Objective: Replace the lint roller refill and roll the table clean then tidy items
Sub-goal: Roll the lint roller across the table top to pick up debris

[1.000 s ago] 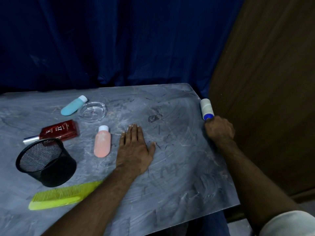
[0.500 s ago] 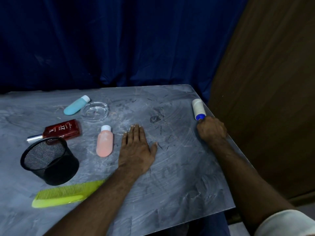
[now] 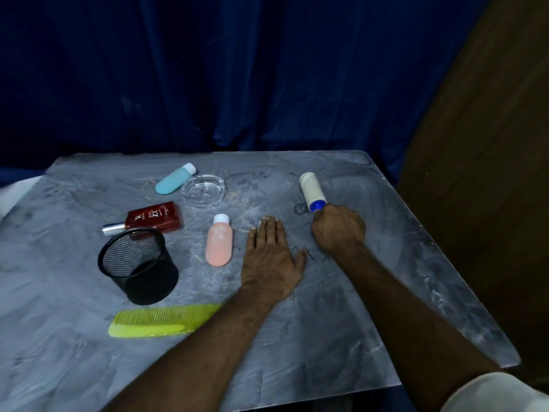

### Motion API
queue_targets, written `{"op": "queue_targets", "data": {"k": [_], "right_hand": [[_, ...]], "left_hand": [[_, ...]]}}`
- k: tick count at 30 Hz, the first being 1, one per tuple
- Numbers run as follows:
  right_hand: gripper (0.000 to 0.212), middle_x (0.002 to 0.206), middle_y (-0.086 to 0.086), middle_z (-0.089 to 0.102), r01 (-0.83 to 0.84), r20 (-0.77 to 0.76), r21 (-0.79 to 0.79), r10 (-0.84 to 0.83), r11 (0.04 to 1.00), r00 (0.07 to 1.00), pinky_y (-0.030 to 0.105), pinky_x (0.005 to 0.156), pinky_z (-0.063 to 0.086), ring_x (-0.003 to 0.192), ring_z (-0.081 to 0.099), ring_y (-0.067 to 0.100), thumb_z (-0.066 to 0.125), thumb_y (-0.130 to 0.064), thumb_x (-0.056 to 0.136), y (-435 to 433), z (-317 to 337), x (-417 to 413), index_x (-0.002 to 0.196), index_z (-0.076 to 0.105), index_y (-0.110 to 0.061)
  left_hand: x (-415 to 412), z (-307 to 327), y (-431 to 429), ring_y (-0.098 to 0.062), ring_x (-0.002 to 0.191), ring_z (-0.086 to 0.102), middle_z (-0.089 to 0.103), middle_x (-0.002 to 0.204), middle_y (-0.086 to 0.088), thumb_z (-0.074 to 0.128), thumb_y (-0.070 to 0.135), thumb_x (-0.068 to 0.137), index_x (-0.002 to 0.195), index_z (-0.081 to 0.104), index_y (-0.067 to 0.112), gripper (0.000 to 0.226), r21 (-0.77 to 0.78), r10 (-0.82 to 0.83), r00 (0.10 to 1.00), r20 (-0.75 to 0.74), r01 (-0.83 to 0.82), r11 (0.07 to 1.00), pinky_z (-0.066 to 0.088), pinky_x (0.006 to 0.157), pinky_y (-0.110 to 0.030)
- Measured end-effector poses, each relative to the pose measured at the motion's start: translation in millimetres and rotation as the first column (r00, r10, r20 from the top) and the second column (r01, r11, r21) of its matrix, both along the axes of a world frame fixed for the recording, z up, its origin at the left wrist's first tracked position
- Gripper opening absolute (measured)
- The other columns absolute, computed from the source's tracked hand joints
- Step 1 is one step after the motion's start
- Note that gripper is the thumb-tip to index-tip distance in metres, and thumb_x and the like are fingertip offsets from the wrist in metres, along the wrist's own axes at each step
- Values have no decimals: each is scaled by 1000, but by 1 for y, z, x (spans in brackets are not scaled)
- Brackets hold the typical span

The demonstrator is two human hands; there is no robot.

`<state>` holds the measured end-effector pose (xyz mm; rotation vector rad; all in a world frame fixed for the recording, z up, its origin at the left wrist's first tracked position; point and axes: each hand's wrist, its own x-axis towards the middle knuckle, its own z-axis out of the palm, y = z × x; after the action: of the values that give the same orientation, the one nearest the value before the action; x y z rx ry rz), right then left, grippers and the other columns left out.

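My right hand (image 3: 338, 230) is closed around the blue handle of the lint roller (image 3: 312, 191), whose white roll lies on the grey marbled table (image 3: 371, 292) just beyond my knuckles. My left hand (image 3: 271, 257) rests flat on the table, palm down, fingers together, holding nothing. To its left lie a pink bottle (image 3: 219, 240), a red flat bottle (image 3: 151, 220), a blue bottle (image 3: 173, 181), a clear glass dish (image 3: 204, 190), a black mesh cup (image 3: 138, 264) and a yellow-green comb (image 3: 162, 321).
A dark blue curtain (image 3: 237, 78) hangs behind the table. A brown wooden panel (image 3: 490, 173) stands close along the table's right edge. The table's front edge runs near my arms.
My right hand has moved the lint roller leftward from the table's right edge toward the middle. My left hand has stayed flat in place.
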<state>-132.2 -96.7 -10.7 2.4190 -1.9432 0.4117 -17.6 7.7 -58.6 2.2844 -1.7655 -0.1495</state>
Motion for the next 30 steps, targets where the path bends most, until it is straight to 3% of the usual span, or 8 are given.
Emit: {"op": "queue_targets", "data": {"k": [14,22,27,30], "right_hand": [[34,108,15,74,-119,7,-47,120,992,993,34,83,53,99,72,33,51,-31,97,25,0,39,108,72,-7],[34,116,17,71,19,1,50,-19,999,1000,37,88,52,106,69,35,51,-30,98,0,7,-1,116,68,-6],[39,113,13,69,202,-52,111,-197,973,979,37,77,48,103,67,29,54,-39,99,-20,16,-46,122,63,-8],[40,111,15,70,189,-91,86,-182,978,979,38,82,53,101,68,30,52,-35,102,-24,18,-78,122,62,-3]], "left_hand": [[0,5,5,-30,167,3,5,179,-16,30,59,106,170,5,4,87,11,-29,999,17,29,1000,0,134,-46],[-1,1,0,-27,167,-3,-1,180,-13,24,64,106,170,1,6,89,21,2,1000,-21,-1,1000,-4,134,-44],[0,0,-1,-26,167,-5,-5,180,-12,22,63,107,170,-3,6,89,40,-4,1000,-16,5,999,-6,134,-44],[0,1,0,-26,167,-5,-5,180,-12,22,63,107,170,-3,6,88,47,-5,1000,-15,6,999,-5,134,-44]]}}
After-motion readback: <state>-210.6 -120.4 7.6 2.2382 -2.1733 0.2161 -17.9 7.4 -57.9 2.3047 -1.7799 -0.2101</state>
